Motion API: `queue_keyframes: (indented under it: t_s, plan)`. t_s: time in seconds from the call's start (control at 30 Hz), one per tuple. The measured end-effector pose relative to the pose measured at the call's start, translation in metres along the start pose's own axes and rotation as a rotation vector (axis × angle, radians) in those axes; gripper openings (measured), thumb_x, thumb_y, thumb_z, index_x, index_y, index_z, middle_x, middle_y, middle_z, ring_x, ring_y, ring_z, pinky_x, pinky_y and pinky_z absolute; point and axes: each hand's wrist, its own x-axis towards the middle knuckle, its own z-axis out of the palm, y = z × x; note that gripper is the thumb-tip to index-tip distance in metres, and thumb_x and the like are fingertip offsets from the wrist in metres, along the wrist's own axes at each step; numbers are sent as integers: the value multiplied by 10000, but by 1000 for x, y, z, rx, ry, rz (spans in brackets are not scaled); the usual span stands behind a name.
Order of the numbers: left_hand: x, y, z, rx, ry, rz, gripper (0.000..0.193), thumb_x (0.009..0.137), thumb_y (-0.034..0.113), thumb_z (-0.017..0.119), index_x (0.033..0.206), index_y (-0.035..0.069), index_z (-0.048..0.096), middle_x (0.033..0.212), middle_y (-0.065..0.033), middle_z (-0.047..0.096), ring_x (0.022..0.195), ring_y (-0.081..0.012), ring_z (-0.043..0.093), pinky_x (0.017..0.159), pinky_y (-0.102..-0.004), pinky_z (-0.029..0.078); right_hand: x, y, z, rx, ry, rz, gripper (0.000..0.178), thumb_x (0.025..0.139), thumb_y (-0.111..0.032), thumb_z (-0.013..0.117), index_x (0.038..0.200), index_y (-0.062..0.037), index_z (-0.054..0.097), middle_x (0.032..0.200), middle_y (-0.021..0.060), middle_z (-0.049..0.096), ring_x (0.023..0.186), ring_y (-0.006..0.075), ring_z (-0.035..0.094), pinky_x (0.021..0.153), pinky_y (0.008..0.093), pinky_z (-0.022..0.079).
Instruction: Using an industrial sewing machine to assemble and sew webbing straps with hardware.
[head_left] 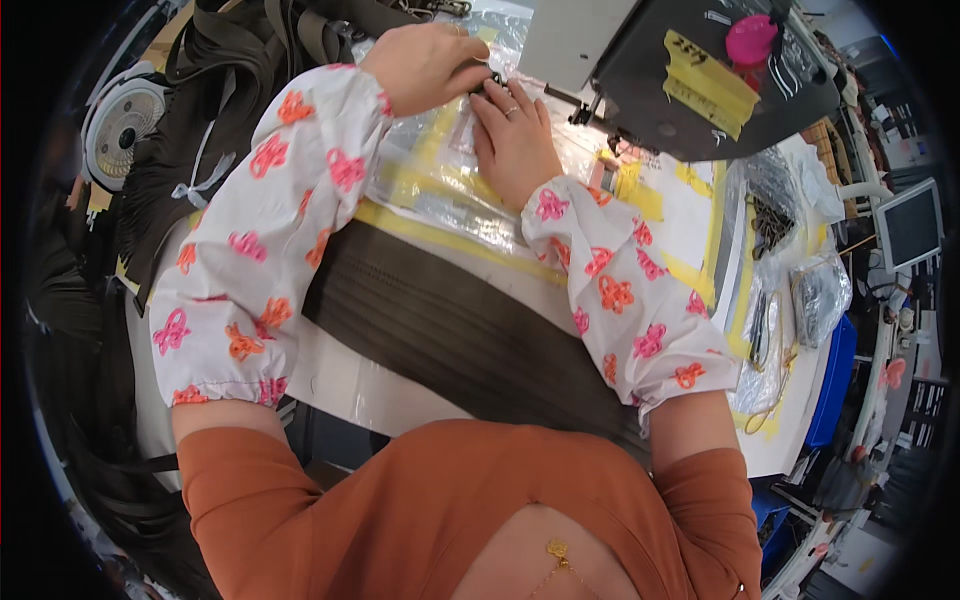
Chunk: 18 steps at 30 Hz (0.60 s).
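Observation:
My left hand (428, 68) is beyond the middle of the table, its fingers closed in a pinch at a small dark piece (492, 80). Most of that piece is hidden by the fingers, so its kind does not show. Just to the right, my right hand (515, 140) lies palm down with its fingers stretched out and slightly apart, fingertips touching the same spot. Both hands rest over clear plastic sheeting (420, 190) edged with yellow tape. Close to the right fingers stands the needle and presser foot area (585, 112) of a sewing machine (715, 75).
Wide dark olive fabric bands (450, 315) lie across the table before me. Dark straps and fabric (230, 60) are heaped at left, beside a small white fan (125, 125). Plastic bags (820, 290), a blue bin (832, 380) and a screen (910, 225) are at right.

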Motion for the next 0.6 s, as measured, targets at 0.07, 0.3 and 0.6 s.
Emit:
queue_keyframes:
  t_s: [0.07, 0.3, 0.6]
  plan:
    - [-37, 48, -27, -197, -214, -21, 254, 811, 301, 561, 885, 64, 613, 790, -98, 624, 744, -302, 602, 595, -393, 475, -14, -4, -17, 1, -52, -8, 306, 788, -162, 554, 1075, -55, 566, 1209, 144, 487, 1177, 331, 389, 962, 474, 322]
    - [-93, 135, -46, -573, -352, 181, 228, 772, 257, 621, 867, 50, 606, 846, -88, 591, 807, -278, 576, 673, -376, 468, -99, -25, -133, 456, -590, 33, 285, 757, -207, 660, 968, -40, 565, 929, 122, 570, 792, 282, 575, 687, 343, 459]
    - [-79, 150, -33, -338, -247, 27, 201, 835, 242, 518, 788, 60, 592, 698, -122, 602, 678, -317, 587, 633, -394, 457, -126, -39, -142, 316, -438, 11, 231, 787, -207, 600, 902, -24, 521, 820, 169, 543, 783, 352, 538, 657, 419, 433]
